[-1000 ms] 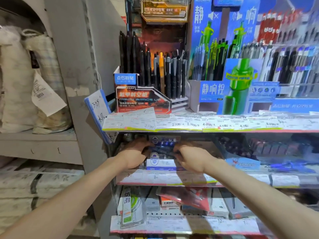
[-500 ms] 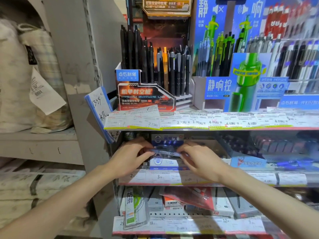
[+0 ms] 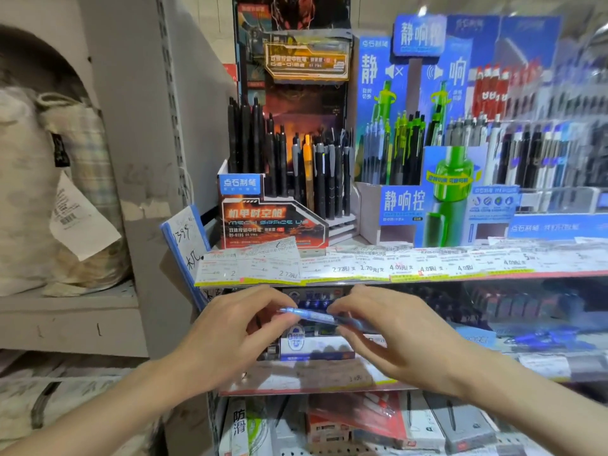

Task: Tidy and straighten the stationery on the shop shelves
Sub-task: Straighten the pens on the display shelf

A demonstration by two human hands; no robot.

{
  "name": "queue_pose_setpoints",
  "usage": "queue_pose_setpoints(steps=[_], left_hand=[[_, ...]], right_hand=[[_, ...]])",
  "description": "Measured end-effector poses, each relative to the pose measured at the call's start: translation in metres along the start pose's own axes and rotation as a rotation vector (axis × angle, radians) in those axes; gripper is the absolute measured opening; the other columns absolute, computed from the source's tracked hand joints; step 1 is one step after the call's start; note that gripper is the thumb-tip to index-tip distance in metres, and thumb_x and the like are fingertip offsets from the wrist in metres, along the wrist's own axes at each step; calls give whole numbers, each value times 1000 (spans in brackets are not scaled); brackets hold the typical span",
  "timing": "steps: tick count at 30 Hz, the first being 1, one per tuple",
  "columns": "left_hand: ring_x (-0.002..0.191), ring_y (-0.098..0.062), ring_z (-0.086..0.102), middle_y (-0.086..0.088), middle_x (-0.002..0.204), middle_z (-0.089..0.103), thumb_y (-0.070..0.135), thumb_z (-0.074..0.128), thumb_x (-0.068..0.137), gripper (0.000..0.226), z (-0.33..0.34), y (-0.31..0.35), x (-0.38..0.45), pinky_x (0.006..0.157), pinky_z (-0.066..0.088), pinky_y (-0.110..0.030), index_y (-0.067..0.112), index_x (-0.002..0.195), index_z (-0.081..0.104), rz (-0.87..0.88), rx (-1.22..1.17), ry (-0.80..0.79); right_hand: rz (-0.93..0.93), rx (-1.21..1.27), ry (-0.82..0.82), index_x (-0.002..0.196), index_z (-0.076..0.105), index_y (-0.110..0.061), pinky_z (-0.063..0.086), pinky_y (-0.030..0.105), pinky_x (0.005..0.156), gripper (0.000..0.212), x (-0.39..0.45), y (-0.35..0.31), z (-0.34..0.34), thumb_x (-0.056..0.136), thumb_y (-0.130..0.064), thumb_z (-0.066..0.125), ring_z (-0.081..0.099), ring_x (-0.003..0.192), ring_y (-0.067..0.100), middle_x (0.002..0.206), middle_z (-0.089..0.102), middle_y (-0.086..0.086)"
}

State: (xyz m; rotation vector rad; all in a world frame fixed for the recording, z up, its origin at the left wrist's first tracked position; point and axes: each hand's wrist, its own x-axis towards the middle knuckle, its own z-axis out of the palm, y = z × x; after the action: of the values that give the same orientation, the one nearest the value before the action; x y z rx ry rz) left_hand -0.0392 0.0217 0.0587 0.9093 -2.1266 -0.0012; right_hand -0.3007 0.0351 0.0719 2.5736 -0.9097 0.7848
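At nine o'clock, on a side ledge, lie pale bundled bags (image 3: 49, 192) with a paper tag, well apart from the work. Just right of them a handwritten blue-edged card (image 3: 184, 235) leans at the shelf's corner. Above, around twelve o'clock, the black pen display (image 3: 283, 172) stands upright on the upper shelf, and at one to two o'clock the blue-and-green pen display (image 3: 437, 179) beside it; a strip of price labels (image 3: 362, 266) runs along that shelf's front edge.

Below the labels, the left hand (image 3: 230, 337) comes in from seven o'clock, its thumb and fingertips pinching the left end of a blue pen (image 3: 316, 315). The right hand (image 3: 398, 337) enters from five o'clock and pinches the pen's other end — so both hands grip it, fingers curled, neither free. The pen lies almost level, its long axis running nine to three with the right end a touch lower, held in front of the middle shelf just above a white-and-blue pen box (image 3: 316, 347).

The pen's slot probably lies behind or below it, at twelve o'clock from both hands — both equally near. The pen would need turning end-on before it goes in, I judge. Motion blur hides which end is the tip.
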Motion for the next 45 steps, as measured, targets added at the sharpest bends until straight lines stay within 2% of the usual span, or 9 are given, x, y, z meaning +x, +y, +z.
queue_pose_setpoints(steps=[7,12,15,18,22,26,32,37,45], left_hand=[[80,-7,62,17,84,64,48,54,95,22,-28,34,58,62,43,-13,32,102,68,140,23,68],[83,-9,64,12,86,68,38,59,95,17,-40,43,105,71,51,-27,26,102,69,137,-21,84],[85,-6,64,14,86,68,33,62,95,13,-42,47,125,71,48,-18,25,102,70,153,-33,113],[85,-3,61,16,88,65,34,62,95,19,-40,46,140,70,44,-14,25,111,68,167,13,157],[84,-6,59,15,91,60,37,63,93,40,-37,33,147,75,50,-24,25,130,56,144,68,200],[97,-5,53,15,102,58,40,61,93,36,-29,22,143,84,49,-29,28,127,56,215,341,98],[99,-11,53,13,107,62,36,62,92,25,-18,15,146,83,42,-28,27,115,62,249,488,34],[92,-6,46,15,103,62,39,60,93,21,-17,13,147,78,30,-23,29,111,63,246,492,18],[92,-6,48,16,99,62,36,63,92,16,-18,8,146,84,36,-24,28,106,65,233,437,0]], right_hand=[[-12,-116,205,106,60,-29,53,37,58,17,31,5,-46,91,-37,55,59,77,13,87,62,-13],[30,-207,292,105,61,-30,51,38,53,15,56,20,-70,91,-35,63,60,73,16,87,59,-12],[86,-268,303,106,62,-27,49,36,51,18,68,23,-78,91,-34,67,61,70,18,89,61,-11],[140,-273,286,109,64,-25,53,39,58,17,78,26,-83,94,-31,64,62,73,18,91,63,-9],[300,-196,348,104,66,-22,56,41,69,15,83,46,-98,94,-33,63,59,71,12,89,62,-9],[430,-76,535,102,70,-19,56,41,77,18,91,66,-112,92,-34,67,66,75,15,83,69,-6],[511,22,706,110,71,-16,54,35,81,27,123,75,-124,92,-36,67,67,78,15,83,68,-8],[570,-38,709,113,71,-16,52,38,90,29,142,82,-118,93,-36,65,69,88,20,89,72,-6],[544,-201,643,102,73,-11,54,43,86,24,145,82,-112,93,-33,67,71,87,31,88,77,5]])
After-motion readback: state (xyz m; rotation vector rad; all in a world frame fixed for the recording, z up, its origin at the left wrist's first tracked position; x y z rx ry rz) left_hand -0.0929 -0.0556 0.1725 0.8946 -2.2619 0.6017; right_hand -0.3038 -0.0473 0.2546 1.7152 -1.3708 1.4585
